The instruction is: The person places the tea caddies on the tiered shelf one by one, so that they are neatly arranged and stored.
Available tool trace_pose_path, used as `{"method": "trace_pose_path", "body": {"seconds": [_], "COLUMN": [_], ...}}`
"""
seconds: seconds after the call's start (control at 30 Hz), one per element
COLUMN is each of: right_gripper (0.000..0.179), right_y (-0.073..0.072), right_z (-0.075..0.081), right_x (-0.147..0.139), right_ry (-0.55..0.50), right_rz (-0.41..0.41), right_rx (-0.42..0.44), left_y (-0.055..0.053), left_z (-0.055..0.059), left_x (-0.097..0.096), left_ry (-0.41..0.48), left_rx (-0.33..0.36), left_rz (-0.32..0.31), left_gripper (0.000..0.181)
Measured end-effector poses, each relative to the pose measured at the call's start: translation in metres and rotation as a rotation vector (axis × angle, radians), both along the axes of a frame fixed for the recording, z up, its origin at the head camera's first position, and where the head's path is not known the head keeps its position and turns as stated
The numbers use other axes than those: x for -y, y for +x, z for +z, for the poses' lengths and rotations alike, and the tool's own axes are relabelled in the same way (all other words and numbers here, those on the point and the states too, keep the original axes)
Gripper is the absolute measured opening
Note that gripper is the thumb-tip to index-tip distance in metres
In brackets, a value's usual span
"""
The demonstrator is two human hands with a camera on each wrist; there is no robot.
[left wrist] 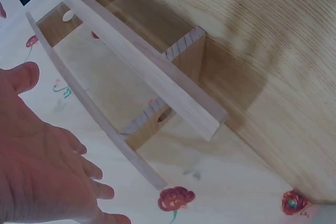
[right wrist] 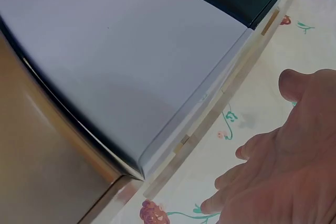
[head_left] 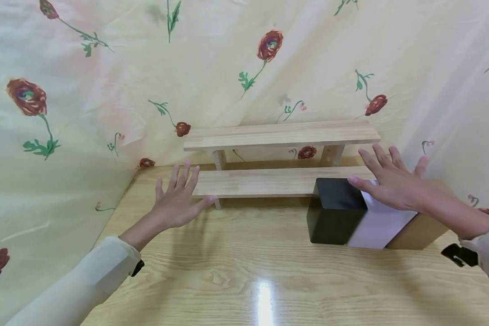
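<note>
My left hand (head_left: 179,201) hovers with fingers spread near the left end of a two-tier wooden shelf (head_left: 252,183), holding nothing. Fingers also spread, my right hand (head_left: 395,183) is held over a row of upright boxes at the shelf's right end and overlaps them in the head view. A black box (head_left: 330,224) stands leftmost, a white box (head_left: 383,222) sits in the middle, and a brown box (head_left: 419,233) is on the right. Part of the brown one is hidden behind my right hand and forearm. The right wrist view shows the white box (right wrist: 121,61) close up.
A light wood-grain tabletop (head_left: 244,262) lies under everything, with a bright reflection near its front. Cream cloth (head_left: 212,68) printed with red flowers rises behind the shelf and along both sides. Black straps show at both cuffs.
</note>
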State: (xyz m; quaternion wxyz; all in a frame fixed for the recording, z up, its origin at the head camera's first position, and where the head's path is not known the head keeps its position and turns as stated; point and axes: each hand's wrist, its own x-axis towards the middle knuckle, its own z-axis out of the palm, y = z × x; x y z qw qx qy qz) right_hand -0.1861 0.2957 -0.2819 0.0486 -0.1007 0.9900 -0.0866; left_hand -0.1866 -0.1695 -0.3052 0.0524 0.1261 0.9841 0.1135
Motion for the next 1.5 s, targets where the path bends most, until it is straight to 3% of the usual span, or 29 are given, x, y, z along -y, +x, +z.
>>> {"method": "trace_pose_path", "body": {"seconds": [0.3,0.53,0.97,1.3,1.5], "right_gripper": [0.082,0.087,0.087,0.087,0.087], "right_y": [0.003,0.002,-0.002,-0.002,-0.002], "right_z": [-0.002,0.003,0.002,-0.002,-0.006], "right_x": [0.001,0.024,0.045,0.055,0.061], "right_ry": [-0.002,0.014,0.075,0.09,0.097], "right_rz": [-0.003,0.016,0.051,0.08,0.094], "right_rx": [-0.002,0.02,-0.038,-0.073,-0.082], "left_y": [-0.004,-0.007,-0.017,-0.026,-0.033], "left_z": [-0.006,-0.012,-0.028,-0.048,-0.056], "left_x": [-0.001,0.001,0.007,0.021,0.035], "left_ry": [0.006,0.051,0.139,0.261,0.289], "left_rx": [0.007,0.006,-0.001,-0.066,-0.096], "left_rz": [-0.004,-0.007,0.027,0.154,0.23], "left_gripper": [0.094,0.095,0.097,0.096,0.096]}}
